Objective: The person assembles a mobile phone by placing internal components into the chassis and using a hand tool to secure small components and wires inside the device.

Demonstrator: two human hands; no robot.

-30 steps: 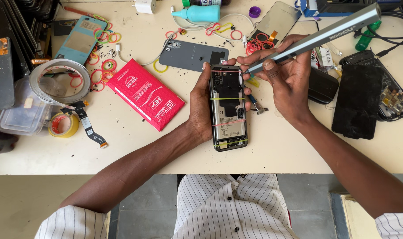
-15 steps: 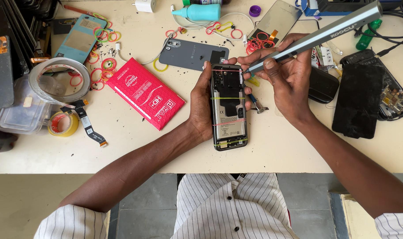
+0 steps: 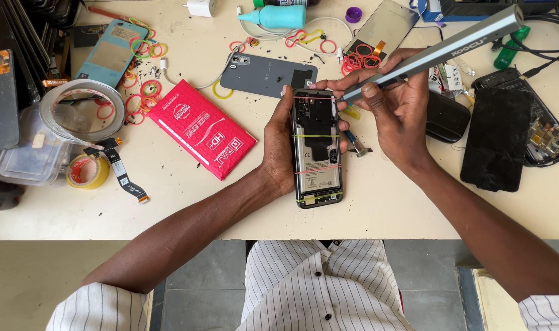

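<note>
Left hand [image 3: 278, 147] grips an opened phone [image 3: 317, 150], rubber bands round it, just above the table [image 3: 169, 202]. Right hand [image 3: 402, 116] is clenched on a grey screwdriver [image 3: 432, 52], tip at the phone's top edge. Red packet [image 3: 201, 129] lies nearby.

The tabletop [image 3: 377, 214] is cream, and at its centre lies a black phone [image 3: 317, 150] crossed by red and yellow bands, with a silver-grey pen tool [image 3: 432, 52] at its 1 o'clock. At the phone's 10 o'clock sit a red packet [image 3: 199, 129] with white print and a grey cover [image 3: 267, 75]; at 9 o'clock is a yellow tape roll [image 3: 87, 171]. A teal bottle [image 3: 273, 16] stands at 12 o'clock, and the shirt [image 3: 316, 288] at 6 o'clock is white with thin dark stripes.
</note>
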